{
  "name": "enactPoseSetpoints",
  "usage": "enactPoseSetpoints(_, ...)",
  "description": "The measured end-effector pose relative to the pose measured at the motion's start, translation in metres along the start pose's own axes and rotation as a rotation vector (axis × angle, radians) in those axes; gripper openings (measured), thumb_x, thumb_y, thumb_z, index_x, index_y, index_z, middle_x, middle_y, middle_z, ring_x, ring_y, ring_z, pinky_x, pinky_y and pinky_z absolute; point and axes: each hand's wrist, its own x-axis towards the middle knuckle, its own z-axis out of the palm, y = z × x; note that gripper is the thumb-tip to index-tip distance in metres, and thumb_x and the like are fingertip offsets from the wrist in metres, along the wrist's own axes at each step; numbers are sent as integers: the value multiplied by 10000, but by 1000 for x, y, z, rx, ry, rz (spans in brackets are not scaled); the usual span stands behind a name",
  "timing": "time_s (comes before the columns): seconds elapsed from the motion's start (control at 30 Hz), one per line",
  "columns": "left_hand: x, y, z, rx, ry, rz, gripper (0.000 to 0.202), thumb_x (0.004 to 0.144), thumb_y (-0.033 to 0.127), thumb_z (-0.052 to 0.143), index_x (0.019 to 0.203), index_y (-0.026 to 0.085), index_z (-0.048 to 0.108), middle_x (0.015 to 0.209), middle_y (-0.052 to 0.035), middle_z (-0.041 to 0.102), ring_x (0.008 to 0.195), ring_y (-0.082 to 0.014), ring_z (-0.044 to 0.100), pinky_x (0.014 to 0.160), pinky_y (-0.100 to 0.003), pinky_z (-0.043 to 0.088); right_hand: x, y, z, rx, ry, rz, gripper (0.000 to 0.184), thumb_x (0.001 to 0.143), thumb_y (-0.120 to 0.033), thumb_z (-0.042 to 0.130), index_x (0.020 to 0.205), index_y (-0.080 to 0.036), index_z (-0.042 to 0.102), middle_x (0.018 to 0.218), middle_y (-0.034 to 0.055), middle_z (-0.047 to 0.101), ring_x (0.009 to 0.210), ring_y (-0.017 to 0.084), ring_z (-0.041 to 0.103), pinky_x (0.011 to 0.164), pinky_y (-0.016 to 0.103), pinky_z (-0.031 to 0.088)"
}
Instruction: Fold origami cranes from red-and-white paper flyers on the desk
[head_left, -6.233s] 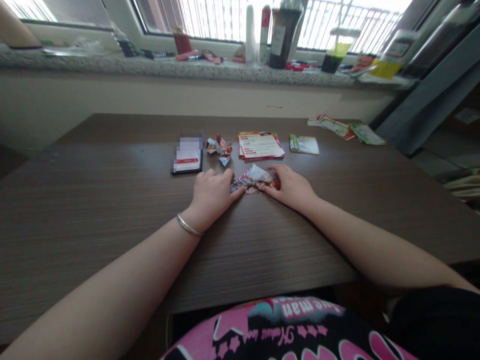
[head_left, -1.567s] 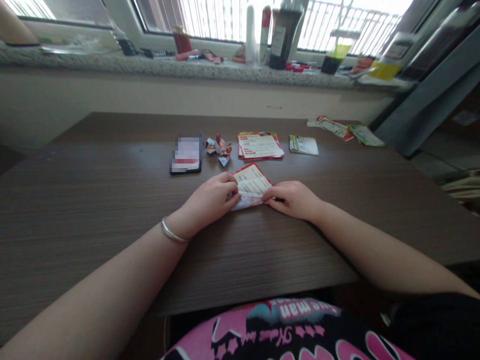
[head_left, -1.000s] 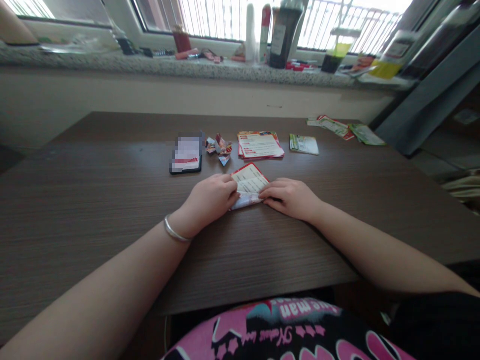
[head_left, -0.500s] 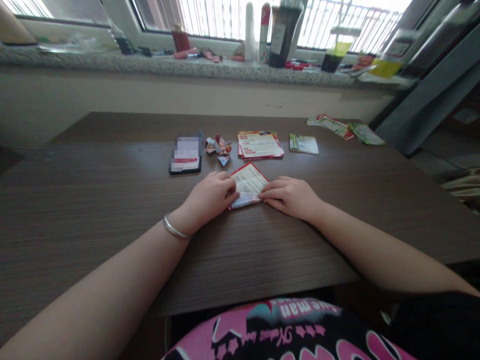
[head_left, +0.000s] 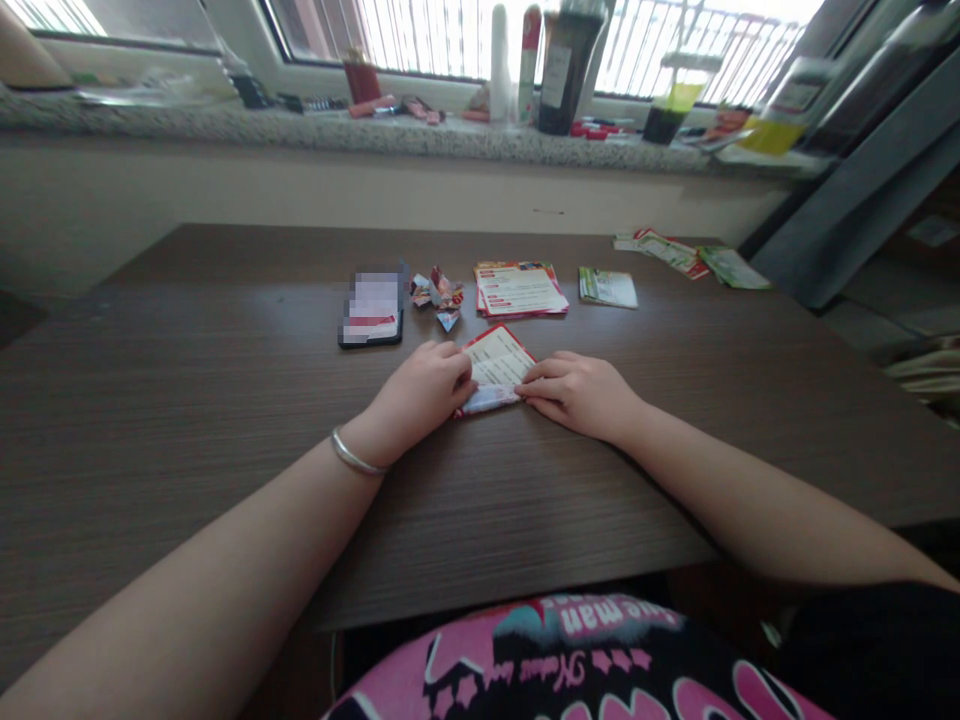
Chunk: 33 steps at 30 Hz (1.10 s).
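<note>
A printed leaflet (head_left: pixel 495 367) with a red edge lies folded on the brown wooden table (head_left: pixel 225 400), its white text side up. My left hand (head_left: pixel 420 395), with a silver bangle on the wrist, curls over the leaflet's left part and pinches it. My right hand (head_left: pixel 581 393) presses the leaflet's right corner with its fingers held together. Both hands rest on the tabletop.
Beyond the hands lie a phone (head_left: pixel 371 310), small folded paper pieces (head_left: pixel 439 293), a stack of leaflets (head_left: pixel 519 290), a green leaflet (head_left: pixel 607 288) and more leaflets (head_left: pixel 690 257) at the far right. Bottles and clutter line the stone windowsill (head_left: pixel 375 135).
The leaflet went from its picture side up and spread out to folded with the text side up. In the last second my right fingers slid a little left along the fold.
</note>
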Motion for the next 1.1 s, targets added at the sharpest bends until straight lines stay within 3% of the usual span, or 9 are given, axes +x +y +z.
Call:
enactPoseSetpoints(0.13, 1, 1, -1, -33, -1, -15, 189, 872, 262, 531, 732, 157, 602, 803, -66, 601, 753, -187, 541, 739, -331, 461, 0, 0, 1, 6, 0, -2, 286, 959, -313, 477, 1079, -262, 731, 1051, 43, 715, 910, 181, 609, 773, 308, 463)
enactPoseSetpoints(0.33, -2, -2, -3, -143, 28, -52, 177, 873, 266, 529, 897, 154, 665, 906, -80, 637, 842, -200, 583, 789, -340, 487, 0, 0, 1, -2, 0, 14, 276, 953, -323, 489, 1071, -271, 734, 1050, 44, 712, 912, 185, 605, 756, 306, 460)
enactPoseSetpoints(0.47, -6, 1, -7, -157, -8, 4, 310, 945, 316, 438, 954, 165, 708, 1023, -98, 647, 941, -207, 597, 873, -356, 481, -2, 3, 3, -50, 9, 65, 293, 962, -338, 470, 1053, -266, 740, 1041, 39, 713, 904, 188, 602, 739, 305, 455)
enactPoseSetpoints(0.6, -11, 9, -10, -39, -90, 105, 317, 943, 354, 464, 1167, 259, 666, 1152, -83, 611, 1026, -236, 586, 912, -390, 475, -2, 6, 7, -67, 16, 92, 310, 970, -353, 453, 1053, -270, 740, 1042, 36, 712, 896, 188, 601, 727, 308, 451)
enactPoseSetpoints(0.87, -16, 16, -11, 143, -120, 31, 301, 943, 340, 459, 1149, 286, 671, 1045, -76, 629, 931, -252, 609, 767, -358, 512, 0, 3, 8, -67, 23, 106, 317, 974, -357, 443, 1064, -278, 736, 1025, 41, 704, 894, 186, 589, 703, 297, 437)
enactPoseSetpoints(1.1, -12, 7, -4, 43, -102, 23, 340, 943, 304, 443, 1199, 231, 654, 1147, -87, 616, 1016, -234, 601, 907, -364, 499, 3, -2, 7, -41, 20, 179, 297, 971, -330, 453, 1056, -245, 725, 1023, 48, 706, 911, 189, 591, 712, 293, 428)
